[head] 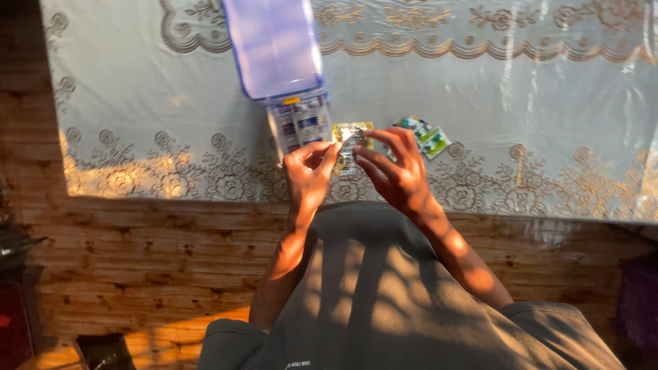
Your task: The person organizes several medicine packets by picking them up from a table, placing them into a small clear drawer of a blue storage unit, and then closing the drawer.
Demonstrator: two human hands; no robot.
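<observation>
Hands: our left hand [308, 175] and right hand [397, 171] both pinch one gold blister strip [351, 140]
Packs: two green ones [425, 136]
Box: one clear pill box [298, 123]

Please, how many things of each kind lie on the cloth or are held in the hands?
Clear plastic box with blue lid: 1
Gold blister strip, held between left hand and right hand: 1
Green packets: about 2, overlapping
Total: about 4
</observation>
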